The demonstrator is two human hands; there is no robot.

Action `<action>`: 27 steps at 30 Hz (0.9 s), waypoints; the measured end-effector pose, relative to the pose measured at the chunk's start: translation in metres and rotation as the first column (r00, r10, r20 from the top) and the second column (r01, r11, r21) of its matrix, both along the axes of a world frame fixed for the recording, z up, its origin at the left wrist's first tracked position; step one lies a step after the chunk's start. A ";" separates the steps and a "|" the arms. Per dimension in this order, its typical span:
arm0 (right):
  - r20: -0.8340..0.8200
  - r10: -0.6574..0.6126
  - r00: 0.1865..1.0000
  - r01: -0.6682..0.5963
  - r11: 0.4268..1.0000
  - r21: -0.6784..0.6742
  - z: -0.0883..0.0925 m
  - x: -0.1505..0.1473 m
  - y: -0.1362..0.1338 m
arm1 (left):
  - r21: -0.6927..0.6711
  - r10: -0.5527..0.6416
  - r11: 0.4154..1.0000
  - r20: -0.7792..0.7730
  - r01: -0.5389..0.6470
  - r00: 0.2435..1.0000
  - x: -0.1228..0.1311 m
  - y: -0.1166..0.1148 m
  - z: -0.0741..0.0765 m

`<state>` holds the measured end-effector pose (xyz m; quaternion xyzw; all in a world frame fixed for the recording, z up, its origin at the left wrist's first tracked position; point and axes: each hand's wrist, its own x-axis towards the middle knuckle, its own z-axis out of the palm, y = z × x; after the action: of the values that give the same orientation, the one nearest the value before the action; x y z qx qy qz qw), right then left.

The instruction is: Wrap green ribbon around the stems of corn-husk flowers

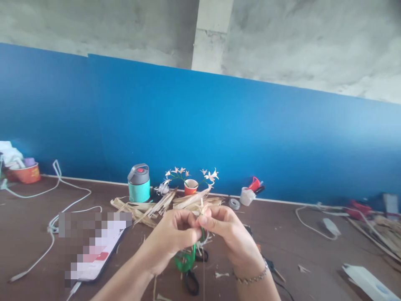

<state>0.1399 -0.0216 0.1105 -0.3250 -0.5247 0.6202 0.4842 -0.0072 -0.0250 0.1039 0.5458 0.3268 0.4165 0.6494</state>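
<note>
My left hand (175,234) and my right hand (224,225) meet above the middle of the table, both with fingers pinched together. Between the fingertips of my right hand stands a small pale husk piece (202,205), with a bit of green below it. My left fingertips touch the same spot; what exactly they grip is hidden. Under the hands lie a green ring-shaped thing (184,262) and a black loop (191,284) that looks like a scissor handle. Dried husk strips (159,205) are heaped just behind.
An orange cup (190,188) holds green stems with pale flowers (211,175). Left of it stands a teal flask (139,190). A tape roll (234,203) and white cup (247,195) are at the right. A phone (102,246) and white cable (54,217) lie left.
</note>
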 end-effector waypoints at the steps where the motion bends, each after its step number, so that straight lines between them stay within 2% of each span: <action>1: 0.001 0.000 1.000 0.000 1.000 0.003 0.000 0.000 0.000 | 0.003 0.008 1.000 -0.006 -0.008 1.000 0.000 0.000 0.000; 6: 0.005 0.019 1.000 -0.019 1.000 0.011 0.000 0.002 -0.001 | -0.002 -0.024 1.000 -0.009 0.024 1.000 -0.003 -0.003 0.002; 11: -0.031 0.068 0.997 -0.067 0.997 0.030 0.001 0.001 -0.001 | -0.006 -0.104 0.995 0.056 0.104 0.993 -0.005 -0.003 0.003; 16: -0.049 0.083 0.995 -0.081 0.996 0.039 0.000 -0.002 0.000 | -0.001 -0.086 0.996 0.059 0.086 0.995 -0.004 -0.002 0.003; 23: -0.099 0.123 0.987 -0.121 0.992 0.023 -0.004 -0.004 0.001 | -0.009 -0.150 0.988 0.060 0.151 0.987 -0.009 0.002 -0.001; 27: -0.126 0.156 0.980 -0.152 0.987 0.041 -0.003 -0.005 0.000 | -0.007 -0.146 0.989 0.072 0.147 0.987 -0.010 0.002 -0.001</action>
<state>0.1354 -0.0215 0.1076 -0.2350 -0.5256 0.6672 0.4726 -0.0173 -0.0231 0.1034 0.5491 0.2650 0.3851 0.6928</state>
